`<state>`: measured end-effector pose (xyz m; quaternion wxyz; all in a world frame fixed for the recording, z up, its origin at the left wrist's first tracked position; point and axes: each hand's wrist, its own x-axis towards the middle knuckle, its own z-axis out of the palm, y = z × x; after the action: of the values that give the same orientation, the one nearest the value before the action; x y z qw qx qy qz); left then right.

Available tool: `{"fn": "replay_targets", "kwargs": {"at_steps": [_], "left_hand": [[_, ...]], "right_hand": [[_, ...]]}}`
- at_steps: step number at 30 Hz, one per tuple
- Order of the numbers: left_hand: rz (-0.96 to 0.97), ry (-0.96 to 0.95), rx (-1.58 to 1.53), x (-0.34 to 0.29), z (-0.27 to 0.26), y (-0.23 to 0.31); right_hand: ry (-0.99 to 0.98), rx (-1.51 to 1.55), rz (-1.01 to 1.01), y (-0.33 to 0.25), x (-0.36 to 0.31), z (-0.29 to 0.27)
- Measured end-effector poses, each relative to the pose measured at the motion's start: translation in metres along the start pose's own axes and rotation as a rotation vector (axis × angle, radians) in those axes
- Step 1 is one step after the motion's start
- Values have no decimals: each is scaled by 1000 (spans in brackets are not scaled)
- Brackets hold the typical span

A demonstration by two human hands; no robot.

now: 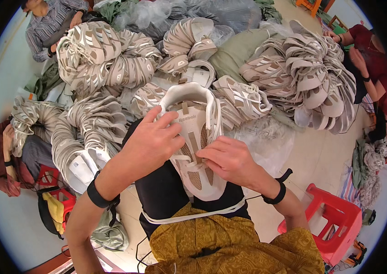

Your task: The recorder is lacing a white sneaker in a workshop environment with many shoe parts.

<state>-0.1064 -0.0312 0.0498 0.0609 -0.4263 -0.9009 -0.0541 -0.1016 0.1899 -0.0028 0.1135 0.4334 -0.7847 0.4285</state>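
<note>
shoe point(198, 137) lay mid-frame on the lap | left hand point(152, 139) held its side, fingers curled | right hand point(230, 157) pinched the lace point(180, 158) low on it | lacing looked just started, upper holes not done | stacks point(107, 55) of shoe tops behind

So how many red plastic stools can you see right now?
2. One red stool stands at the lower right beside the right hand; another red stool sits at the left, partly buried. Others may be hidden.
</note>
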Motion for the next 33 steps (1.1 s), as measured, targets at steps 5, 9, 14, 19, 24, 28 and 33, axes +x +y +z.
{"fn": "replay_targets", "kwargs": {"at_steps": [5,9,14,19,24,28,33], "left_hand": [[-121,166,-68,-9,-1,18],[-161,175,-62,-17,17,28],[-187,311,-135,-23,23,28],[-230,455,-320,-32,32,30],[-272,678,-399,-35,31,58],[-395,751,-462,-38,52,83],[-355,556,-334,-39,63,84]], "right_hand": [[-136,-160,16,-5,-3,1],[-196,-240,-30,-6,5,7],[-220,-337,-40,-12,12,13],[-320,-453,-101,-18,23,17],[-350,-434,-87,-16,20,17],[-403,-395,25,-15,20,19],[-414,-388,55,-12,27,22]]}}
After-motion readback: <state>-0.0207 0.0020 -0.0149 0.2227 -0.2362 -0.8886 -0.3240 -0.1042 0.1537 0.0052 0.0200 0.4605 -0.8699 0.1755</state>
